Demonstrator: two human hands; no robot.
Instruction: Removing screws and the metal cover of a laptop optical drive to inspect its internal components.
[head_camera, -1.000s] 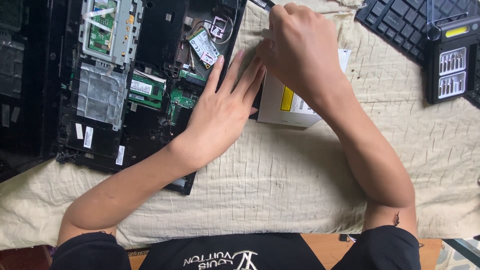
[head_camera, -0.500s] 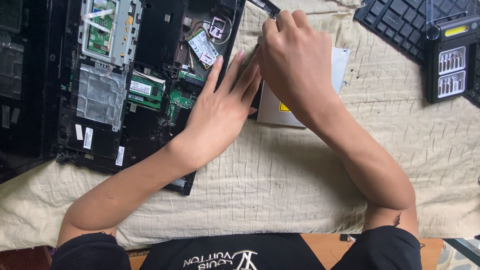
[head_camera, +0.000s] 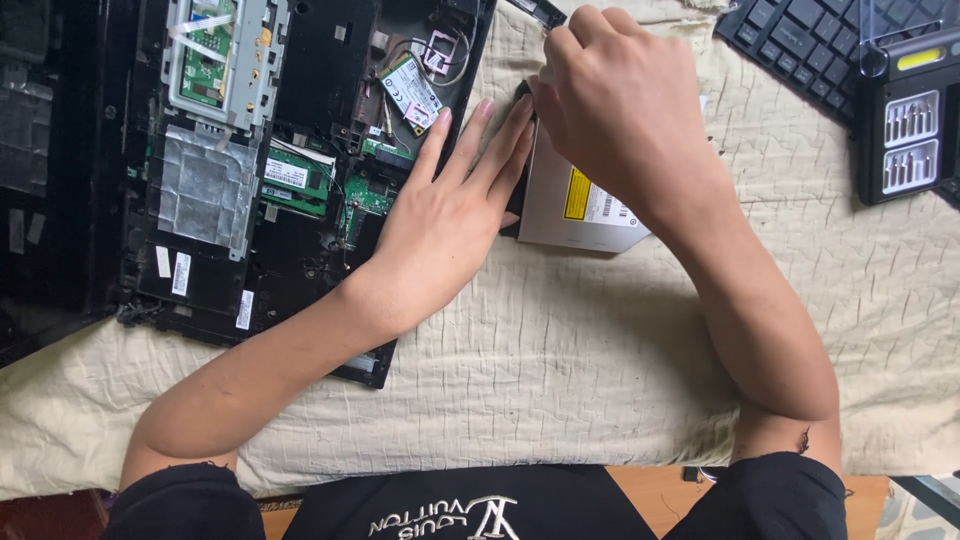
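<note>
Silver drive (head_camera: 570, 205) — yellow label — right hand (head_camera: 625, 100) grips it | left hand (head_camera: 450, 215) flat, open, on laptop (head_camera: 300, 180)

A yellow and white sticker (head_camera: 590, 200) sits on the grey metal drive (head_camera: 560, 215), just under the right hand (head_camera: 625, 105). Inside the open laptop (head_camera: 300, 170), a white label (head_camera: 287, 174) lies on the green memory stick (head_camera: 295, 182), and another white label (head_camera: 412, 88) covers the small tilted card (near the left hand's fingertips (head_camera: 445, 120)). Small white stickers (head_camera: 180, 273) dot the laptop's near edge.
</note>
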